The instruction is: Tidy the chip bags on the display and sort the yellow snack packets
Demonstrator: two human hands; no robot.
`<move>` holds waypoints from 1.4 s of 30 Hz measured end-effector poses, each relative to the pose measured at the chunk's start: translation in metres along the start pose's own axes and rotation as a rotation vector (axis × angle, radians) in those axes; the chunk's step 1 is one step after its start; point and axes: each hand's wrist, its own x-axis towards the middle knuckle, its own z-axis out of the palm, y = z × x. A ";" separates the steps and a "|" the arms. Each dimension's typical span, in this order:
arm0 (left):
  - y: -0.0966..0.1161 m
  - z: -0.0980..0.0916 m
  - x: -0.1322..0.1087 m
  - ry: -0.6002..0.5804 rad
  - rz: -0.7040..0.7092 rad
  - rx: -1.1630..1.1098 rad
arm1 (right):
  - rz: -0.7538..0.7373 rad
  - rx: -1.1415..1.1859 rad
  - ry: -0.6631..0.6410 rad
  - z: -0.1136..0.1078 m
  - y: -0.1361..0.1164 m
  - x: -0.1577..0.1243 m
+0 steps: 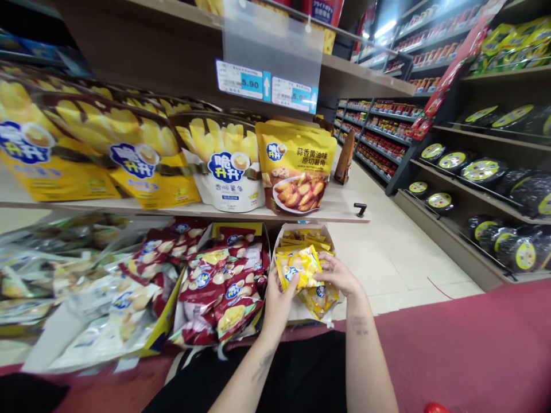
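Note:
A small yellow snack bag (306, 265) with a blue logo is between my two hands, above an open white carton (289, 232) of similar yellow bags (321, 301). My left hand (280, 289) grips its lower left side, the thumb on the front. At the bag's right edge is my right hand (338, 274), with its fingers bent onto the wrapper. To the left stands a box of dark red snack bags (235, 287).
On the shelf (344, 206) above stand large yellow pouches (297, 166) and a white pouch (226, 163). A black hook (360, 208) sticks up at the shelf's right end. White bags (116, 310) fill a carton at left. Shelves with round black-wrapped packs (484, 169) line the right.

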 end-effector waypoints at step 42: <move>0.004 -0.044 -0.102 0.137 0.085 0.004 | -0.226 -1.595 -0.051 0.070 0.082 0.036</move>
